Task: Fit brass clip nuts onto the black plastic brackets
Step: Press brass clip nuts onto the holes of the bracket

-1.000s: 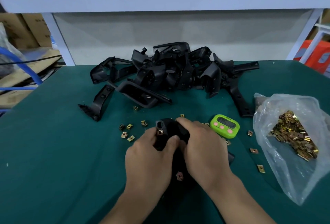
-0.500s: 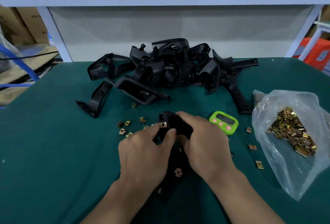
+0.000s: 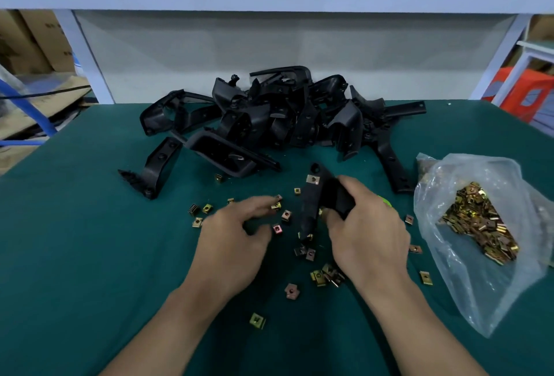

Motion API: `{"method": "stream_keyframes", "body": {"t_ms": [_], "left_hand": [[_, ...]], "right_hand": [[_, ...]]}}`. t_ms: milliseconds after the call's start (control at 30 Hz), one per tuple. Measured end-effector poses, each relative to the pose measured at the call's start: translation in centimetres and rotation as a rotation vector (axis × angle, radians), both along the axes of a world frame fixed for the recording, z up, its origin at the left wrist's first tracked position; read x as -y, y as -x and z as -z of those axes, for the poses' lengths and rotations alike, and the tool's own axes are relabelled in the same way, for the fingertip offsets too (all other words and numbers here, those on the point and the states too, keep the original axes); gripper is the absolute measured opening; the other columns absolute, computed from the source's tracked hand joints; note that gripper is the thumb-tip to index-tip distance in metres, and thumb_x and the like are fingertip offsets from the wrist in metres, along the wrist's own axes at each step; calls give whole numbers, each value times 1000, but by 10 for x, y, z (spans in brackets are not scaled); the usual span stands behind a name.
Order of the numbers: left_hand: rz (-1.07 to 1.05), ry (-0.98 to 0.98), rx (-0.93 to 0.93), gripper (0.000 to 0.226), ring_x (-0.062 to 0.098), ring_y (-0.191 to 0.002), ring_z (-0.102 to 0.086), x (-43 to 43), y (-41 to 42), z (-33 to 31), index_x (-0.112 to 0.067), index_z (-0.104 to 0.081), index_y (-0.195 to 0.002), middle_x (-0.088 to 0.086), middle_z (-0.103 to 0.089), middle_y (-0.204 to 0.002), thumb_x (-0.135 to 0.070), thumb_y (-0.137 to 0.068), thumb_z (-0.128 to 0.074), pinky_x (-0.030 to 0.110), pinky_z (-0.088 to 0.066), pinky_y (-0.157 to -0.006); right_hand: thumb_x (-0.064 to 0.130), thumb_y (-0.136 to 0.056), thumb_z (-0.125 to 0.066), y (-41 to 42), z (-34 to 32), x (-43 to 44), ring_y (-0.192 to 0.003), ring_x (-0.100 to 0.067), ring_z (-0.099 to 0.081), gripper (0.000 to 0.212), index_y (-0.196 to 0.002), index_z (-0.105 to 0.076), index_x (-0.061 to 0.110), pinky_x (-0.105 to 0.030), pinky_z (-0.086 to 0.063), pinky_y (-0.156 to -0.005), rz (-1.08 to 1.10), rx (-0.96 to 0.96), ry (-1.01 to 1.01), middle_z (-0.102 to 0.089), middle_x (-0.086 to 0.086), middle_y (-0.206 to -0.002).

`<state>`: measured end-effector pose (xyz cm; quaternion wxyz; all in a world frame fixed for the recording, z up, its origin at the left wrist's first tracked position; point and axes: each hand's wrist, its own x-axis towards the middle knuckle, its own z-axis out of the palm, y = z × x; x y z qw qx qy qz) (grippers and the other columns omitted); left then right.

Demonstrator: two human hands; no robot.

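Clamping its fingers round a black plastic bracket (image 3: 309, 210) is the right hand (image 3: 368, 237); at 9 o'clock, the left hand (image 3: 236, 237) hovers, fingers apart, over loose brass clip nuts (image 3: 286, 216).

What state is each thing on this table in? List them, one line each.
Held bracket, gripped by the right hand, one clip nut fitted near its top.
Left hand, open, fingertips among the loose nuts.
Loose nuts, scattered on the green table.
Bracket pile, heaped at the back, untouched.
Plastic bag, lying at the right, holding many nuts.
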<state>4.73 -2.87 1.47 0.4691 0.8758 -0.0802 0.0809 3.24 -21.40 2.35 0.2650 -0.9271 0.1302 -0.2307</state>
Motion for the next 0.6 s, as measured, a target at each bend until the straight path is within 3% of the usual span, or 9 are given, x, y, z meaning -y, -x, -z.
{"method": "stream_keyframes", "body": {"t_ms": [100,167,233,300,367,467,600], "left_hand": [[113,-297,19,35,-14,-105,-46,4,0,6,-43,-71,-119,-31,-56,-117,-25,-89,-71,6,-33,-93],[158,-348,16,30,-19,-106,-34,4,-3,9,-43,-71,-118,-36,-48,-117,-28,-92,-70,1,-24,-94],[142,-271,-18,28,-19,-99,-48,1,-6,8,-46,-75,-109,-38,-59,-107,-25,-91,-75,-7,-30,-82],[125,-208,-58,30,-16,-88,-59,-3,-7,6,-50,-76,-95,-35,-68,-84,-22,-86,-81,-3,-41,-70],[124,-236,-62,33,-14,-83,-61,-3,-8,4,-53,-74,-92,-35,-67,-76,-22,-83,-83,1,-44,-65],[76,-211,-14,37,-9,-79,-63,1,-3,4,-50,-73,-101,-34,-68,-78,-22,-80,-85,3,-44,-65],[33,-63,-20,59,-7,-83,-62,4,3,9,-49,-68,-119,-31,-69,-82,-13,-77,-87,-1,-40,-70]], "right_hand": [[34,-87,-72,-2,3,4,-68,-22,-46,36,-117,-56,43,-33,-36,-63,31,-14,-15,-47,19,-69],[36,-86,-73,-2,3,4,-69,-22,-46,35,-116,-55,44,-33,-36,-64,20,-23,-11,-46,20,-69],[37,-86,-72,-2,3,3,-69,-22,-47,34,-115,-56,44,-34,-37,-64,9,-39,0,-53,16,-74],[36,-85,-72,-1,3,2,-67,-19,-49,34,-114,-57,44,-33,-37,-62,-14,-51,-5,-58,16,-75],[35,-82,-72,-1,2,0,-62,-14,-49,31,-109,-58,43,-32,-35,-58,-30,-60,-2,-56,18,-70],[32,-80,-71,0,1,-1,-59,-11,-50,28,-102,-57,41,-30,-32,-52,-32,-62,11,-55,16,-66],[30,-79,-69,0,1,-1,-59,-4,-50,25,-99,-57,39,-27,-33,-50,-27,-55,-7,-55,15,-64]]}}
